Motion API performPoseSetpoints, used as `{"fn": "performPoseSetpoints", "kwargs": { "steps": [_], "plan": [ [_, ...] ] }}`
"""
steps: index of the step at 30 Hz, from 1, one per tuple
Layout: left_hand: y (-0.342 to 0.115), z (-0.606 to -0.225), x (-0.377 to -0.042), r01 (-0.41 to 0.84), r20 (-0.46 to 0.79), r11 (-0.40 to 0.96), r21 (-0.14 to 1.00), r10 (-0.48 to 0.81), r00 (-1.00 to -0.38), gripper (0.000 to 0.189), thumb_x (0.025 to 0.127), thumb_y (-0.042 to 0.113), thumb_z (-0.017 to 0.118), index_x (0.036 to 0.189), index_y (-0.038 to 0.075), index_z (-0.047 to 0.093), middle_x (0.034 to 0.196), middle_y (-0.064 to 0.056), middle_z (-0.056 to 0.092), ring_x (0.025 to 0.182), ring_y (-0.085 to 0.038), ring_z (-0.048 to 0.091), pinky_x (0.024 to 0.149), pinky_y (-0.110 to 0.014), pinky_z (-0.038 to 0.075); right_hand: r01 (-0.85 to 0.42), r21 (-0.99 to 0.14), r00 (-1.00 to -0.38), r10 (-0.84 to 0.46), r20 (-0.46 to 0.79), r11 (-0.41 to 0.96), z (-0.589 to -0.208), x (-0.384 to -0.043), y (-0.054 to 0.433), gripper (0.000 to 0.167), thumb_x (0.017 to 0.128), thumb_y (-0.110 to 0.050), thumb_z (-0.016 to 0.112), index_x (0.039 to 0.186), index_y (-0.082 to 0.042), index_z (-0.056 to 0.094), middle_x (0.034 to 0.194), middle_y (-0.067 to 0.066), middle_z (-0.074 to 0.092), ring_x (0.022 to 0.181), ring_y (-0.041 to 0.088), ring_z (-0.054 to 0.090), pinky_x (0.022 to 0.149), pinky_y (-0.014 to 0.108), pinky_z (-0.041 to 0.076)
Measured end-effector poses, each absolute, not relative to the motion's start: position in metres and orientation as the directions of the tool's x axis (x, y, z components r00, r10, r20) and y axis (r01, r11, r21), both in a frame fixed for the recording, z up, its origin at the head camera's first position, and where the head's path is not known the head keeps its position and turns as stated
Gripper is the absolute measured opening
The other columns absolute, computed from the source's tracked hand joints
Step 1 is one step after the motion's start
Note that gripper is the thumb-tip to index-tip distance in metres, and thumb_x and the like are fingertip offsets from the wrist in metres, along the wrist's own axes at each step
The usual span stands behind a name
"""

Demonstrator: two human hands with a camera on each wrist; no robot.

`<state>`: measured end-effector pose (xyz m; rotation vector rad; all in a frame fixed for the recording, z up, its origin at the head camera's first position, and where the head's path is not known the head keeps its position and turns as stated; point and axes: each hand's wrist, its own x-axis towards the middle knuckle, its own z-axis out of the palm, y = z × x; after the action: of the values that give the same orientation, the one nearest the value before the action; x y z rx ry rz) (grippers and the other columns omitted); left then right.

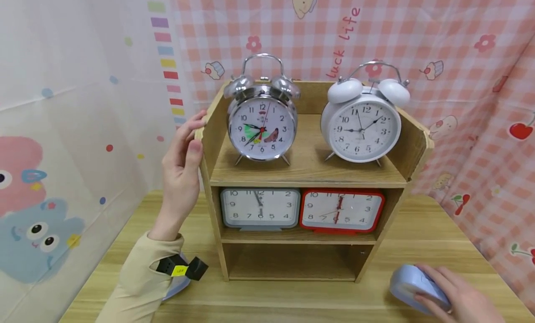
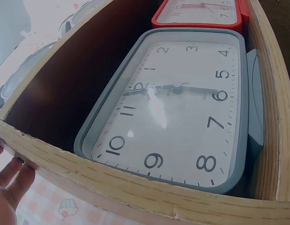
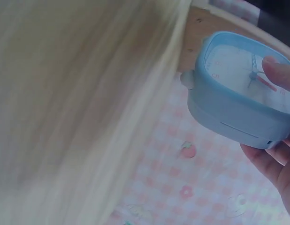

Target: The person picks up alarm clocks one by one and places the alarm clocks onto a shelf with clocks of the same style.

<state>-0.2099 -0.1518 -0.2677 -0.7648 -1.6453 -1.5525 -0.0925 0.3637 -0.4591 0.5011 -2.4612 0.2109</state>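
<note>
My right hand [image 1: 470, 297] grips a small light-blue alarm clock [image 1: 418, 286] low over the table at front right. In the right wrist view its thumb lies across the face of the blue clock [image 3: 243, 89], with the fingers underneath. My left hand [image 1: 181, 174] rests its fingertips on the outer side of the wooden shelf [image 1: 309, 180] at upper left. On the top board stand a silver twin-bell alarm clock [image 1: 262, 128] and a white twin-bell alarm clock [image 1: 362, 130]. A grey clock [image 1: 260, 209] and a red-framed clock [image 1: 342, 210] sit side by side on the middle level.
The shelf's bottom compartment [image 1: 296, 262] shows bare wood. A bluish rounded thing [image 1: 177, 286] lies on the table [image 1: 292, 302], partly hidden by my left sleeve. Behind the shelf hangs a pink checked cloth [image 1: 459, 44], with a white patterned cloth [image 1: 83, 105] at left.
</note>
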Motion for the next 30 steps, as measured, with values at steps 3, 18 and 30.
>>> {"fn": "performPoseSetpoints", "kwargs": {
  "steps": [3,18,30],
  "plan": [
    [-0.151,-0.267,-0.21,0.829,0.833,0.088,0.553,-0.058,-0.55,0.06,0.109,0.045,0.053,0.141,-0.005,0.053,0.161,-0.012,0.053,0.146,-0.02,0.054,0.118,-0.025,0.046,-0.433,-0.016,-0.717,-0.334,0.612,0.901,-0.455,-0.09,0.355,0.08,0.058,-0.039,0.1,0.127,-0.013,0.069,0.093,-0.011,0.062,0.075,-0.014,0.043,0.056,0.011,0.035],
    [-0.152,-0.268,-0.212,0.831,0.833,0.066,0.553,-0.065,-0.549,0.052,0.108,0.046,0.054,0.14,0.005,0.06,0.16,-0.009,0.054,0.147,-0.021,0.054,0.118,-0.024,0.046,-0.519,0.027,-0.66,-0.421,0.622,0.854,-0.435,-0.08,0.305,0.078,0.067,-0.059,0.093,0.13,-0.02,0.069,0.104,-0.014,0.068,0.081,-0.006,0.059,0.063,0.007,0.041],
    [-0.152,-0.267,-0.209,0.821,0.826,0.097,0.563,-0.059,-0.56,0.066,0.107,0.052,0.053,0.141,-0.005,0.053,0.161,-0.016,0.051,0.147,-0.026,0.054,0.118,-0.028,0.048,-0.6,0.061,-0.588,-0.491,0.643,0.797,-0.432,-0.085,0.266,0.063,0.092,-0.07,0.066,0.132,-0.022,0.07,0.109,-0.018,0.067,0.087,0.0,0.064,0.073,0.009,0.047]
  ]
}}
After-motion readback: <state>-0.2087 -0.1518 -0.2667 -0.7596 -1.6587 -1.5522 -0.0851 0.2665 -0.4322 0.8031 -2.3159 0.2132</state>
